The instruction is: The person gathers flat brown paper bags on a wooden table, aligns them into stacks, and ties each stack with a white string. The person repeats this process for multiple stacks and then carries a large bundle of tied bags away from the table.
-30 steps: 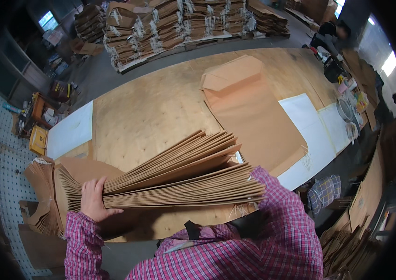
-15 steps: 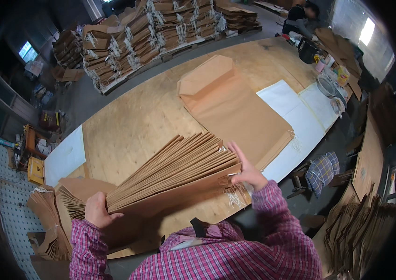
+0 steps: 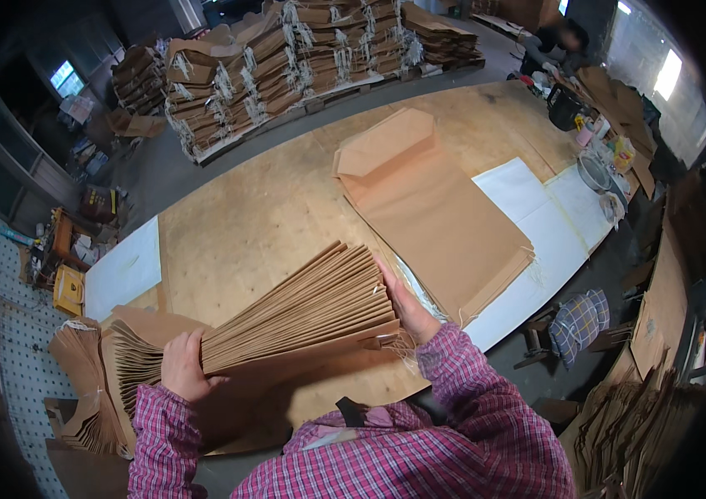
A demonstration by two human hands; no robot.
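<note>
A thick stack of brown paper bags point(image 3: 303, 312) stands on edge on the table in front of me, its folds fanned toward the right and squeezed together at the left. My left hand point(image 3: 185, 366) is closed round the narrow left part, thumb on the near side. Against the fanned right end lies my right hand point(image 3: 411, 309), fingers stretched and flat on the bag edges. White strings point(image 3: 403, 353) hang from that end below my right palm. Beyond it, a flat pile of large brown paper bags point(image 3: 444, 224) rests on the table, with a folded end at the far side.
The wooden table point(image 3: 245, 224) carries white sheets point(image 3: 124, 268) on both sides. A tied bag bundle point(image 3: 87, 382) stands at the left. Bagged stacks point(image 3: 286, 75) fill a pallet behind. A stool with a checked cushion point(image 3: 579, 324) is at the right; a person point(image 3: 557, 46) sits far right.
My right hand has shifted left and turned from spread fingers to lying flat against the bag ends. The fanned right end is more even. The view has shifted slightly.
</note>
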